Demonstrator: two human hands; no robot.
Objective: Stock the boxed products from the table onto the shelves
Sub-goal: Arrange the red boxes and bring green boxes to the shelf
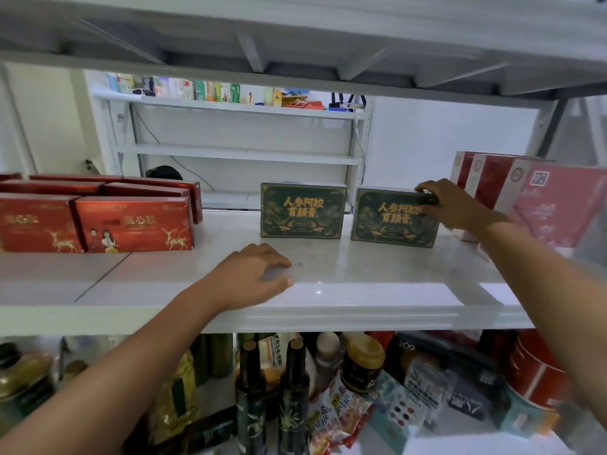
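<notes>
The right green box (394, 218) stood upright on the shelf (361, 284), held at its upper right corner by the right hand (450, 205), whose grip was clasped over the top edge and front face. A second green box (302, 210) stood upright just left of it, apart by a narrow gap and set a little farther back. The left hand (253, 277) lay flat on the shelf in front of that second box, its grip released and holding nothing. Red boxes (131, 224) were stacked well to the left of the held box, and pink boxes (542, 205) leaned close on its right, near the wrist.

Because the box was held only by one high corner, it was judged liable to tip forward or twist if pushed or let go carelessly. A nudge leftward could knock the neighbouring box over. The forearm could also brush the leaning pink boxes as the hand was drawn back, and a toppled box could fall onto the crowded goods (328, 382) below the shelf.
</notes>
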